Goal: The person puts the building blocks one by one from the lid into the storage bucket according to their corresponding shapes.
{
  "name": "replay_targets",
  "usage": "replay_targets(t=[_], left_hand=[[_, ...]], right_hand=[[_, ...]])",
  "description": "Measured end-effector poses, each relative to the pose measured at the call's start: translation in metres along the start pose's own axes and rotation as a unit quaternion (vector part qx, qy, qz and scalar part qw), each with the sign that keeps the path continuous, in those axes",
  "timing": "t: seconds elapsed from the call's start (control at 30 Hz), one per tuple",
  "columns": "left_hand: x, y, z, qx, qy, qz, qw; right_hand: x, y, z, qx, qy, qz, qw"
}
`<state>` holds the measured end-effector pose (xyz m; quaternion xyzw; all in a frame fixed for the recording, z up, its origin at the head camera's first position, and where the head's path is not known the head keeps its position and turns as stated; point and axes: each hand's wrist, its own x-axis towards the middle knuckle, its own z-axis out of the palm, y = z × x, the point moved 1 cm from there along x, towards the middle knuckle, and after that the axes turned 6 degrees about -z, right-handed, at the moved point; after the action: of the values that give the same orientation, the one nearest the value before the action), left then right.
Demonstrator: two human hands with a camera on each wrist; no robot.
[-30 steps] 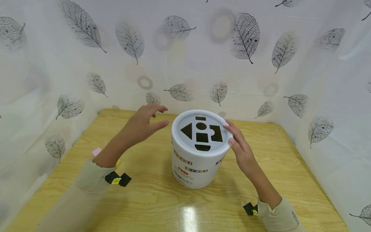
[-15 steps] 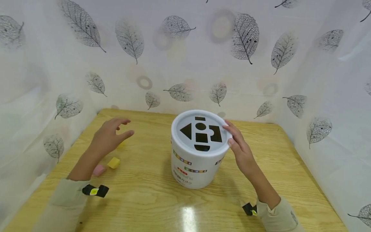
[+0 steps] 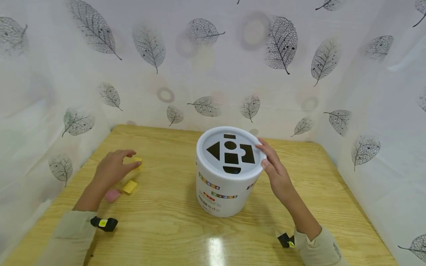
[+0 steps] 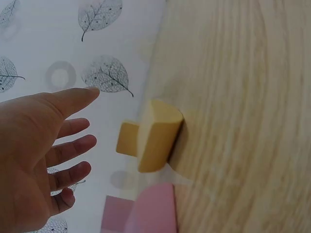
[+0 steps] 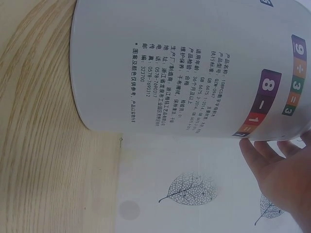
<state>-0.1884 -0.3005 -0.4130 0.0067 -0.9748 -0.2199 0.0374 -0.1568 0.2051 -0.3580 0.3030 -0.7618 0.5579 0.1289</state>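
My left hand [image 3: 111, 168] hovers at the table's left side, thumb and fingers apart around a small yellow block [image 3: 137, 163]. The left wrist view shows the fingers [image 4: 73, 145] loosely spread, with a gap between them and a half-round yellow block [image 4: 160, 138]. Close below that hand lie a second yellow block [image 3: 129, 187] and a pink block [image 3: 112, 195]. My right hand [image 3: 277, 173] rests its fingertips on the right rim of a white bucket [image 3: 219, 194]. Dark shaped holes, among them a triangle and a circle, pierce its lid [image 3: 217, 166].
The bucket stands upright near the middle of the wooden table [image 3: 166, 229]. A pale curtain with leaf prints [image 3: 206, 66] encloses the back and both sides. Printed sums and Chinese text [image 5: 165, 92] cover the bucket's wall.
My left hand has moved from beside the bucket leftward and down to the blocks, which have come into view. The right hand stays on the bucket's rim.
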Motion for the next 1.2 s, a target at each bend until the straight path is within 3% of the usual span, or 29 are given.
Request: replay_targets(t=[0.27,0.77,1.2], left_hand=[[0.0,-0.012,0.008,0.019,-0.026,-0.019,0.9993],[0.006,-0.013,0.011,0.027,-0.06,-0.042,0.9969],[0.011,-0.012,0.019,0.026,-0.056,-0.027,0.9978]], right_hand=[[0.0,0.001,0.0,-0.001,0.002,0.002,1.0],[0.0,0.001,0.0,0.003,0.0,0.003,1.0],[-0.001,0.0,-0.001,0.001,0.002,0.008,1.0]])
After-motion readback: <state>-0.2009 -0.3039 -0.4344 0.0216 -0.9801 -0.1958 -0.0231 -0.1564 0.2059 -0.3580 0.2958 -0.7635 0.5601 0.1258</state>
